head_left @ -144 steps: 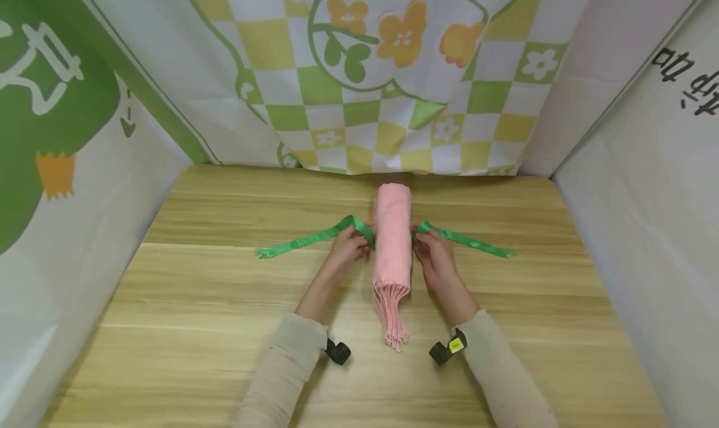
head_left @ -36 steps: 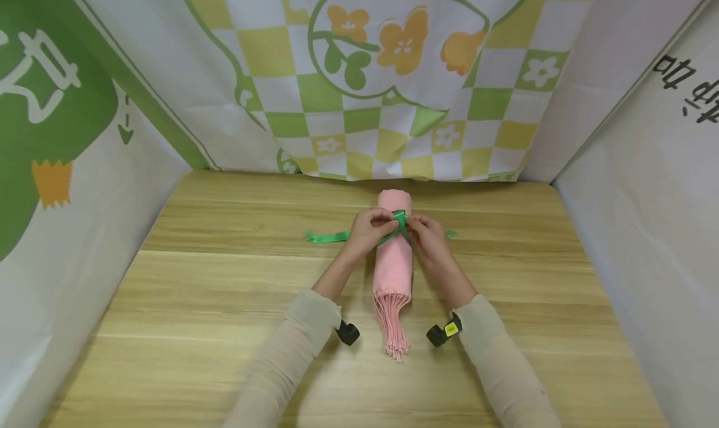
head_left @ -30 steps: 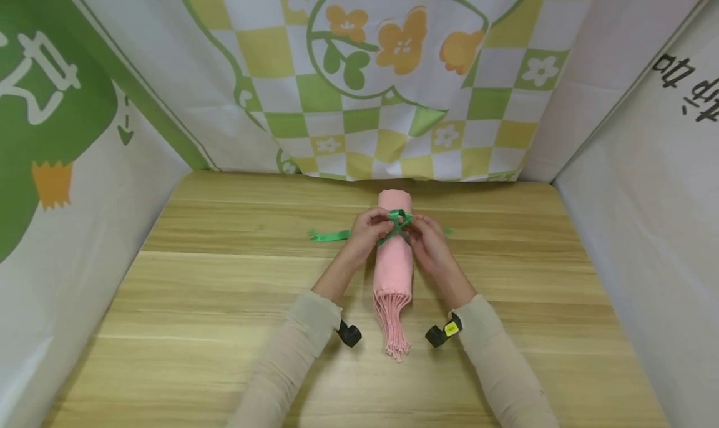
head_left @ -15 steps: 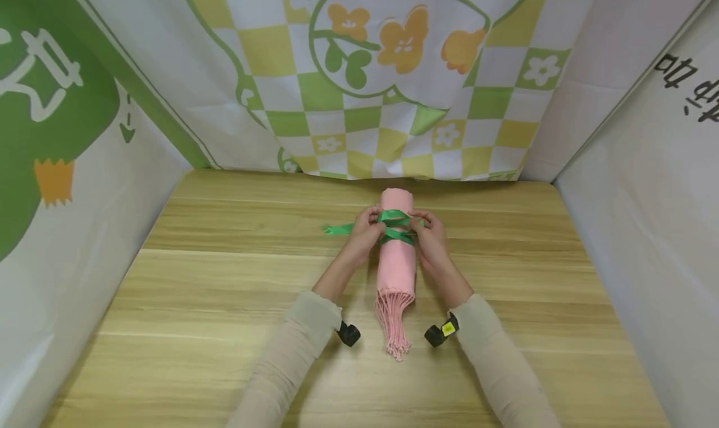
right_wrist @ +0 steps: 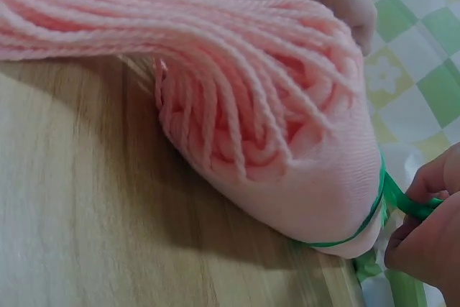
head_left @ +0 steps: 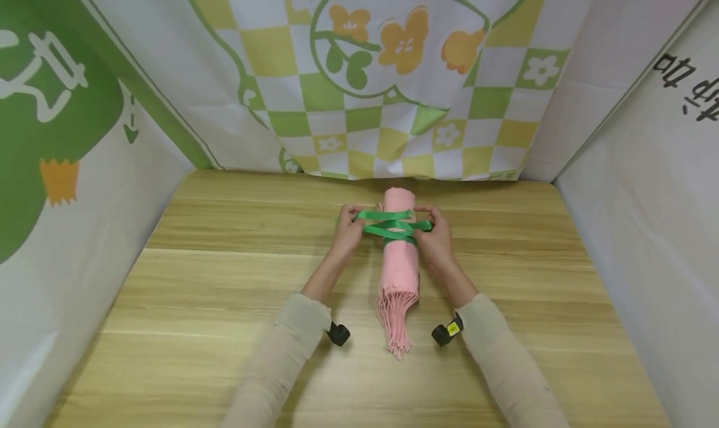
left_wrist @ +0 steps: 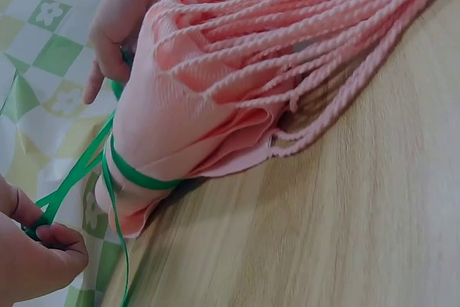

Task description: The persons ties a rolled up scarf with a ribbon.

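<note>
A light wood-grain counter [head_left: 224, 291] sits inside printed cloth walls [head_left: 393, 72] with green and yellow checks. Near its far middle lies a rolled pink knitted scarf [head_left: 400, 259], its twisted fringe [head_left: 396, 328] trailing toward the person. A glossy green ribbon [head_left: 390, 223] already circles the roll near its far end and crosses over the top, so the wrap looks done; the knot appears only begun, with no bow visible. The left hand [head_left: 348, 228] pinches one ribbon end beside the roll, fingers curled on it. The right hand [head_left: 434, 236] grasps the other end on the opposite side, both drawing outward.
</note>
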Motion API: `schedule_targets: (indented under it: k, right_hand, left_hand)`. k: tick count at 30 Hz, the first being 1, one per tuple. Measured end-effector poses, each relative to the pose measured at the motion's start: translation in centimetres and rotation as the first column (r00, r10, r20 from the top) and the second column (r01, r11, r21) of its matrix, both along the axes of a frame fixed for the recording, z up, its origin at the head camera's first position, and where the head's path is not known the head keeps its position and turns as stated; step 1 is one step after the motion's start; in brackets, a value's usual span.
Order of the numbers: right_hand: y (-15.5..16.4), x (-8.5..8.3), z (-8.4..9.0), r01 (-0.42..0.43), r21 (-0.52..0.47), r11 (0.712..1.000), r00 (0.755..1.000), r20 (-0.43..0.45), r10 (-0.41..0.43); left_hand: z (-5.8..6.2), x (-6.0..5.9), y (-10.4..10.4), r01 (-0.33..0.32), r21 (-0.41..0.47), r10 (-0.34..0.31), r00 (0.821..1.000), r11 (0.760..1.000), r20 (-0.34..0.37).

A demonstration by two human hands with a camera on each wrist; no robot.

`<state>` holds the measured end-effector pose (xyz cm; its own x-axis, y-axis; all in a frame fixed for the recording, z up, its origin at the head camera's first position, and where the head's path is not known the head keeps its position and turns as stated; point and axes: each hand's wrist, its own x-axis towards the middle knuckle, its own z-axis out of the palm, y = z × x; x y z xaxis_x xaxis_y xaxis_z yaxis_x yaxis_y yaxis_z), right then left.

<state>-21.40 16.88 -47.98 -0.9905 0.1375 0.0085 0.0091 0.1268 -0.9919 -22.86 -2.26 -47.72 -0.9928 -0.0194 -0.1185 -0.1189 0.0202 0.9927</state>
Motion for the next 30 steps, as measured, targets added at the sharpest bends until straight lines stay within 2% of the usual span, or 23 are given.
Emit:
schedule_targets:
  k: [4,7,12,18,20,22,24,27,29,30]
  right_hand:
    - [0.1,-0.1,-0.1,0.037,0.032,0.999,0.999,-0.024,-0.036]
    - [0.4,-0.3,-0.5,0.093,0.089,0.992,0.995,-0.053,-0.088]
    - [1.0,-0.5,-0.9,0.185,0.120,0.975,0.980,-0.095,-0.175]
    - [1.8,-0.7,-1.2,0.244,0.018,0.970,0.966,-0.087,-0.242]
    - [2.1,-0.8,-1.2,0.243,-0.067,0.968,0.968,-0.052,-0.247]
    - [2.3,-0.8,-1.1,0.229,-0.197,0.953,0.973,0.011,-0.232]
    - [2.7,-0.8,-0.9,0.218,-0.353,0.910,0.976,0.084,-0.201]
    - [3.3,-0.9,-0.5,0.225,-0.569,0.791,0.973,0.174,-0.151]
    - [3.8,-0.9,-0.1,0.224,-0.658,0.719,0.973,0.196,-0.123]
    - [4.1,-0.9,0.1,0.216,-0.687,0.693,0.974,0.197,-0.108]
  left_hand:
    - [0.0,0.0,-0.4,-0.016,-0.016,0.016,1.000,1.000,-0.004]
    - [0.0,0.1,-0.7,-0.005,-0.023,0.005,1.000,1.000,0.004]
    - [-0.1,0.4,-1.5,0.000,-0.028,0.001,1.000,1.000,0.019]
    - [-0.4,0.4,-2.1,-0.016,0.007,0.016,1.000,1.000,0.010]
    - [-0.6,0.4,-2.3,-0.030,0.017,0.030,0.999,0.999,0.011]
    - [-0.7,0.4,-2.6,-0.042,0.029,0.041,0.999,0.999,0.020]
    - [-0.8,0.4,-3.0,-0.050,0.043,0.049,0.998,0.998,0.028]
    - [-0.8,0.4,-3.7,-0.062,0.057,0.059,0.997,0.996,0.041]
    - [-0.7,0.3,-4.3,-0.078,0.063,0.075,0.996,0.995,0.046]
    - [-0.7,0.2,-4.6,-0.087,0.065,0.084,0.995,0.994,0.046]
